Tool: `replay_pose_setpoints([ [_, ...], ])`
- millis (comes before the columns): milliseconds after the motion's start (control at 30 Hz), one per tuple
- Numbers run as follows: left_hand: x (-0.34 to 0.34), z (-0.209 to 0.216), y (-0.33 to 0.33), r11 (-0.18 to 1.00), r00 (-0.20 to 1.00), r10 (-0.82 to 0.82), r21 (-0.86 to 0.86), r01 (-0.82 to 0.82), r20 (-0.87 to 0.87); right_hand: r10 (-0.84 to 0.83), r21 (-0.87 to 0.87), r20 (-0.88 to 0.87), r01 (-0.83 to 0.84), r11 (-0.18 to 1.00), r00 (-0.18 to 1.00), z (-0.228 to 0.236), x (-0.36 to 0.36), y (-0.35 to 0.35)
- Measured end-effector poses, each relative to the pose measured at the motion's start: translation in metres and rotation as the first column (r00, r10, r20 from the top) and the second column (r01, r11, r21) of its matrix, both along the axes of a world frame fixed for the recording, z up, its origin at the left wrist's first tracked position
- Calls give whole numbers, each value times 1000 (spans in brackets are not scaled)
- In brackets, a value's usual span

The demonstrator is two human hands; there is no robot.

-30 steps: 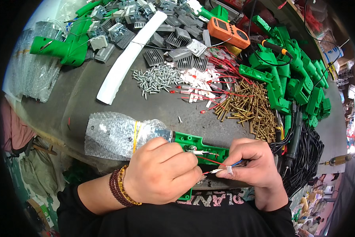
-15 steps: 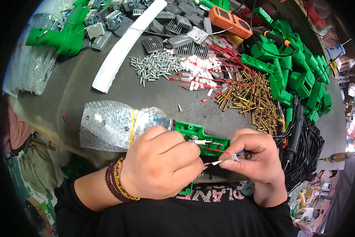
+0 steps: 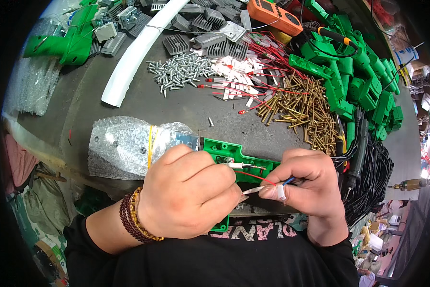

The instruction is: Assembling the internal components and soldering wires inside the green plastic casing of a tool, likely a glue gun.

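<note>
My left hand (image 3: pixel 188 193) is closed, its fingertips pinching the end of a thin white-sleeved wire (image 3: pixel 252 190). Between thumb and forefinger, my right hand (image 3: pixel 310 189) grips a small white connector (image 3: pixel 281 192) with a red wire (image 3: pixel 255 178) and a blue wire (image 3: pixel 288 181) at it. Just beyond both hands lies an open green tool housing (image 3: pixel 246 160), with white-sleeved leads inside. Its far-left end joins a bundle in bubble wrap (image 3: pixel 119 146), held by a yellow rubber band (image 3: pixel 152 148). My left hand hides part of the housing.
Beyond lie silver screws (image 3: pixel 179 71), brass-coloured screws (image 3: pixel 310 112), white connectors with red leads (image 3: pixel 239 79), grey finned blocks (image 3: pixel 176 45) and a white strip (image 3: pixel 138 57). Green housings (image 3: pixel 363 71), an orange meter (image 3: pixel 274 18), a soldering iron (image 3: pixel 358 153) and black cables (image 3: pixel 375 177) crowd the right.
Both hands keep their pinches. The view has shifted slightly, so the bench items appear further left. My left fingertips and the wire end have moved a little left and up.
</note>
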State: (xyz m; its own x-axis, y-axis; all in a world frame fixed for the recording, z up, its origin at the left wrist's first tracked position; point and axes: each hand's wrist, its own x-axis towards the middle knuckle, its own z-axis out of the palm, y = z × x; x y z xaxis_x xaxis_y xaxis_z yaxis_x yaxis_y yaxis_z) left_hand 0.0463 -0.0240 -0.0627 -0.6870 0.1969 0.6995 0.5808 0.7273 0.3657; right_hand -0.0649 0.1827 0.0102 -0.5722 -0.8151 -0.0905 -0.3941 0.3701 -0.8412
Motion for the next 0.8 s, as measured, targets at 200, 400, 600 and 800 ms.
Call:
replay_pose_setpoints([
  [200,12,4,0,995,998,61,-75,-62,-18,45,36,-192,-39,999,980,3,-15,17],
  [400,12,11,-4,964,968,180,-227,-138,175,-11,33,-235,20,999,972,-14,-41,-2],
  [600,13,11,-4,966,920,248,-9,-258,304,-217,-275,-719,16,961,660,-15,-15,17],
  [800,6,20,-12,978,934,195,6,-207,299,145,-158,-648,-318,935,748,-45,39,-11],
])
